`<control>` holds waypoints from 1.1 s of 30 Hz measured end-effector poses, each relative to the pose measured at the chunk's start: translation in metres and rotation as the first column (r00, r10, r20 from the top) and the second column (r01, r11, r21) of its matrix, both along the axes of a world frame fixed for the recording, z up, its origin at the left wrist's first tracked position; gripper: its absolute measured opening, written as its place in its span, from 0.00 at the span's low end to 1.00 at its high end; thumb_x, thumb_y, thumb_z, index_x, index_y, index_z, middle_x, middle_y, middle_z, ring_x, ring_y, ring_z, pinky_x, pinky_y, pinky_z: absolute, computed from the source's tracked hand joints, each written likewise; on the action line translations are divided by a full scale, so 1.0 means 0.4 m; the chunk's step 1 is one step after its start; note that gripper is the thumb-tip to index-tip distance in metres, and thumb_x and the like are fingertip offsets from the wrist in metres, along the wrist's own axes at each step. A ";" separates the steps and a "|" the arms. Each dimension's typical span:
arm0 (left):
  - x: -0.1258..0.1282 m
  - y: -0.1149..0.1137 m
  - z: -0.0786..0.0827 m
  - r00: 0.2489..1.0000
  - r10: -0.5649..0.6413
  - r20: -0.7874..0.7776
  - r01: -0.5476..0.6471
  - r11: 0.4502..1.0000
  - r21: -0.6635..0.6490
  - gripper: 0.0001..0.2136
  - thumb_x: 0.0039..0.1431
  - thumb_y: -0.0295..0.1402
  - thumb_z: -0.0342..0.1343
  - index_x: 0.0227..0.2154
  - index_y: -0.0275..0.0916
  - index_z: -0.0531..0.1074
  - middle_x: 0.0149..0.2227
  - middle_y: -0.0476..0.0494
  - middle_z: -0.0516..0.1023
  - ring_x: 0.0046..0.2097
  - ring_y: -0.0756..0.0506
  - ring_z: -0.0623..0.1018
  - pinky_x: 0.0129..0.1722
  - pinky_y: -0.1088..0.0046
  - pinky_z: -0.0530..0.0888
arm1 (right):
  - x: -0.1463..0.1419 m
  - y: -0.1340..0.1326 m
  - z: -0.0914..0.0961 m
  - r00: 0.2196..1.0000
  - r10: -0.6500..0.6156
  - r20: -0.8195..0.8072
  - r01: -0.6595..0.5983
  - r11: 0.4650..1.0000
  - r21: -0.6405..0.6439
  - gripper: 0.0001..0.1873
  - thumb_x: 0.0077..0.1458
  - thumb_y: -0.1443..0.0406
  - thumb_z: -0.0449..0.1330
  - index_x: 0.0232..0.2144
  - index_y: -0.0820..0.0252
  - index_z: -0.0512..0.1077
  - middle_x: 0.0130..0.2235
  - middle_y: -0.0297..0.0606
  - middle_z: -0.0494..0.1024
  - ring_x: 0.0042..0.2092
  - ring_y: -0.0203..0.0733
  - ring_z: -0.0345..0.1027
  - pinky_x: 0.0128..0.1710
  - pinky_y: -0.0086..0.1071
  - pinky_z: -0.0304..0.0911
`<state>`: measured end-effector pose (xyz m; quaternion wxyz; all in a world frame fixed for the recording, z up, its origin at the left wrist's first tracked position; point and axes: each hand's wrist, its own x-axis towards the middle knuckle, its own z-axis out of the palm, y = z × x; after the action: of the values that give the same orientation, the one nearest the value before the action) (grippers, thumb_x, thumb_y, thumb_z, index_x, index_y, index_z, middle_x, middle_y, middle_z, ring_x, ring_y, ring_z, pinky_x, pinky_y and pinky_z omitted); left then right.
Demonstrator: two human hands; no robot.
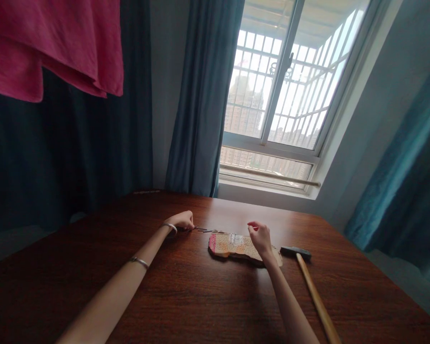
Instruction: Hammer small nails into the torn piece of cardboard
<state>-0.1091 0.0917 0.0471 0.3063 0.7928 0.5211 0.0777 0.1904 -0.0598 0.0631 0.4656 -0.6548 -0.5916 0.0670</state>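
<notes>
My left hand (182, 220), with a bracelet at the wrist, rests low over the table with its fingers closed. Thin, dark metal pieces (203, 230) lie at its fingertips and reach towards a flat, uneven board (224, 244); their kind is too small to tell. The board is pale and covered in small dots, with a pink left end and a shiny clear patch in the middle. Above its right part hovers my right hand (261, 237), finger and thumb drawn together; whatever they pinch is too small to make out. This hand hides part of the board.
To the right of the board lies a hammer (296, 253), its wooden handle pointing towards me. The brown wooden table (179, 296) ends at blue curtains (200, 119) and a barred window (265, 139). A pink cloth (75, 43) hangs at the upper left.
</notes>
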 end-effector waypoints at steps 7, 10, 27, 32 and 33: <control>0.075 -0.038 0.077 0.954 -0.151 0.260 0.122 0.985 0.124 0.11 0.39 0.35 0.55 0.21 0.31 0.73 0.19 0.48 0.70 0.24 0.51 0.67 0.22 0.79 0.60 | -0.021 -0.018 -0.001 0.970 0.123 -0.208 -0.109 0.991 0.082 0.15 0.48 0.61 0.52 0.34 0.62 0.75 0.35 0.42 0.77 0.34 0.41 0.68 0.40 0.36 0.62; 0.162 -0.090 0.105 0.876 -0.226 0.425 0.175 0.972 0.156 0.14 0.43 0.39 0.55 0.27 0.31 0.74 0.24 0.46 0.73 0.28 0.50 0.69 0.27 0.78 0.64 | -0.044 -0.014 -0.004 0.914 0.233 -0.332 -0.220 0.973 0.075 0.17 0.47 0.59 0.53 0.35 0.64 0.75 0.32 0.42 0.78 0.31 0.41 0.68 0.27 0.32 0.64; 0.311 -0.190 0.053 0.735 -0.384 0.558 0.276 0.922 0.271 0.16 0.49 0.42 0.54 0.30 0.31 0.74 0.28 0.43 0.75 0.31 0.49 0.71 0.29 0.77 0.66 | -0.049 0.009 -0.042 0.785 0.313 -0.535 -0.284 0.949 0.138 0.21 0.42 0.51 0.58 0.31 0.63 0.75 0.27 0.39 0.76 0.29 0.38 0.68 0.22 0.27 0.62; 0.307 -0.161 0.010 0.721 -0.272 0.638 0.131 0.957 0.260 0.16 0.49 0.35 0.53 0.39 0.32 0.71 0.35 0.41 0.75 0.35 0.48 0.72 0.34 0.74 0.68 | -0.009 0.028 -0.082 0.843 0.276 -0.462 -0.273 0.959 0.076 0.22 0.42 0.50 0.58 0.30 0.64 0.75 0.26 0.40 0.76 0.27 0.40 0.68 0.21 0.28 0.62; 0.309 -0.157 -0.003 0.702 -0.239 0.671 0.127 0.969 0.212 0.17 0.48 0.33 0.53 0.41 0.32 0.70 0.35 0.41 0.74 0.36 0.47 0.72 0.34 0.73 0.69 | -0.004 0.031 -0.091 0.852 0.279 -0.443 -0.282 0.958 0.060 0.22 0.41 0.51 0.58 0.30 0.64 0.75 0.26 0.40 0.76 0.27 0.40 0.68 0.21 0.29 0.63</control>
<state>0.0144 0.0289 0.0459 0.4244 0.7748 0.2802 0.3756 0.1887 -0.0475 0.0267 0.5719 -0.5302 -0.5575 0.2847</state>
